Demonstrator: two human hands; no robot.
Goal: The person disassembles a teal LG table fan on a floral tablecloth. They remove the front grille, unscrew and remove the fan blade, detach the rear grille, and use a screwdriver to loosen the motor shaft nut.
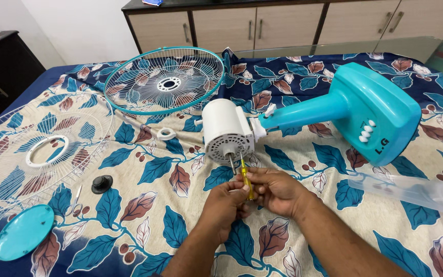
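A table fan lies on its side on the leaf-patterned cloth (303,154). Its white motor housing (225,129) faces me, with the metal shaft (231,161) sticking out toward my hands. The teal stand and base (370,110) stretch off to the right. My left hand (225,203) and my right hand (277,191) are closed together around a yellow-handled screwdriver (245,174). Its tip points up at the lower edge of the motor's front face, just right of the shaft.
A teal-rimmed wire grille (165,79) lies behind the motor, a white wire grille (37,149) at left. A white ring (166,134), a black knob (101,183), small scissors (76,202) and a teal round cap (24,232) lie on the cloth. Clear fan blades (426,192) rest at right.
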